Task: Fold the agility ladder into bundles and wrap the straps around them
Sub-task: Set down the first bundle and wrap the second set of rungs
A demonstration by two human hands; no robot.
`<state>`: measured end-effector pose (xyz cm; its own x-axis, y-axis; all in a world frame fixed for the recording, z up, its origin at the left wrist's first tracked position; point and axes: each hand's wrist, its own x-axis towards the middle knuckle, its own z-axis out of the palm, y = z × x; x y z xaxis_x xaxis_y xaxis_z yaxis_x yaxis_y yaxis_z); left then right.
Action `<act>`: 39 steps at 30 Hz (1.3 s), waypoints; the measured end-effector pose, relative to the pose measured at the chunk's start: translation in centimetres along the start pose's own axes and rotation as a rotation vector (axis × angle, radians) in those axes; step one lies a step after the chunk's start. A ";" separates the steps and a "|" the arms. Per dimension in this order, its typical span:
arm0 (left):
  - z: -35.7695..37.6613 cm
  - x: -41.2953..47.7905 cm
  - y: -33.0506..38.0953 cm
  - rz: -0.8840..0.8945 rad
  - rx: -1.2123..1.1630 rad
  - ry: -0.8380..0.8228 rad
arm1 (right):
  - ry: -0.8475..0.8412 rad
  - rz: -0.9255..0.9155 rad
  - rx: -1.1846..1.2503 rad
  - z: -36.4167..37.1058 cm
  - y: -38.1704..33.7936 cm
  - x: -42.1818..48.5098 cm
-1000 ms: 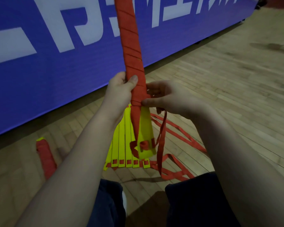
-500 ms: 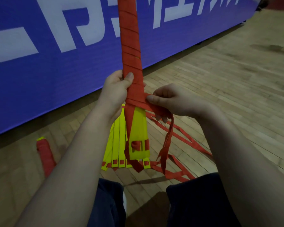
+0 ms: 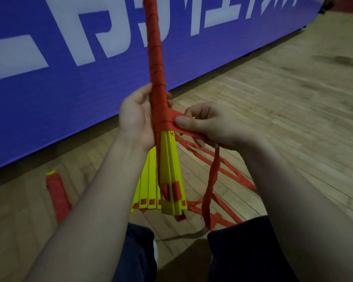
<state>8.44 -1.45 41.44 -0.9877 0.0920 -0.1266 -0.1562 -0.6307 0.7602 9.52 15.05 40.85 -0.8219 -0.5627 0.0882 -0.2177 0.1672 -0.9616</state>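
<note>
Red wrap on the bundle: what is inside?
Yellow rungs stick out below the wrap, so they run inside it. Higher up the wrap covers everything; how far they reach cannot be seen. The left hand grips it; the right hand pinches the loose strap.

Yellow rungs (image 3: 171, 159): plastic, smooth, matt.
Red strap (image 3: 155, 58), wound above the rungs: woven cloth, matt, creased.
Below the rungs, floor (image 3: 273, 98): wood strips, worn, faint sheen.
Behind the rungs, banner (image 3: 69, 88): blue, matt, finely ribbed.

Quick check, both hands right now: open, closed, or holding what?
Left hand: grips the strap-wrapped bundle.
Right hand: pinches the red strap beside the bundle.
</note>
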 end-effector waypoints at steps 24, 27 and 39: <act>-0.6 1.5 -1.2 0.229 0.664 0.285 | 0.335 -0.039 -0.221 1.9 0.2 0.9; 0.3 0.8 -1.7 0.108 0.564 0.083 | 0.482 -0.099 -0.507 2.4 1.0 1.5; 0.2 1.0 -1.0 0.195 0.445 0.086 | 0.202 -0.107 -0.525 2.4 -0.5 0.5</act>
<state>7.58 -0.62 40.69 -0.9975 -0.0709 0.0073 0.0240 -0.2378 0.9710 10.45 12.74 40.80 -0.8536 -0.4419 0.2757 -0.4956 0.5260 -0.6912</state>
